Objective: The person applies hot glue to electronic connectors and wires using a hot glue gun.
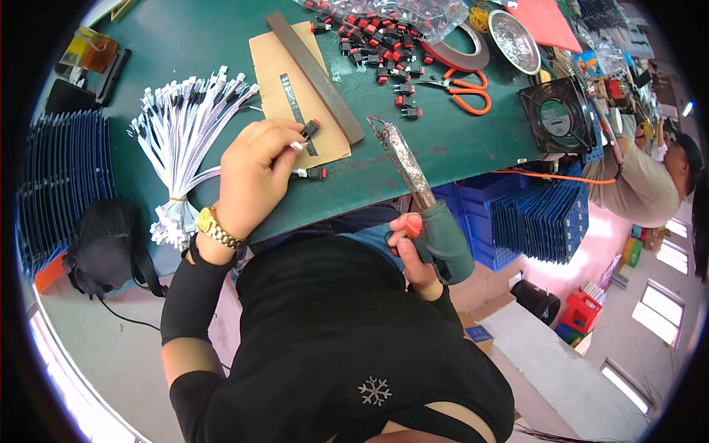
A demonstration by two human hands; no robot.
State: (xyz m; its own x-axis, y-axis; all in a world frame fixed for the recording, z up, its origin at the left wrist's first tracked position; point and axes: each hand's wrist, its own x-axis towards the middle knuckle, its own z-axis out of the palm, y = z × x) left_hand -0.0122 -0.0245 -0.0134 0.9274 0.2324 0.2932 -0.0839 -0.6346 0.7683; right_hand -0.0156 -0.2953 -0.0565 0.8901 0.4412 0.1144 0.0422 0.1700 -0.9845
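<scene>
My left hand (255,173) pinches one black switch (310,129) near the table edge (354,203); my right hand (413,255) grips one soldering iron (417,196).

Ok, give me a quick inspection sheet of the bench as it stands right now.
Surface: dark green bench top, crowded.
Job's things: green-handled soldering iron in right hand; small black-and-red switch pinched by left hand over tan cardboard sheet.
Clutter: heap of black-and-red switches, orange-handled scissors, red tape roll, black square fan.
Hands: both shut on tools.
Cables: white wire bundle.
Surroundings: blue crates; another person on the right.
</scene>
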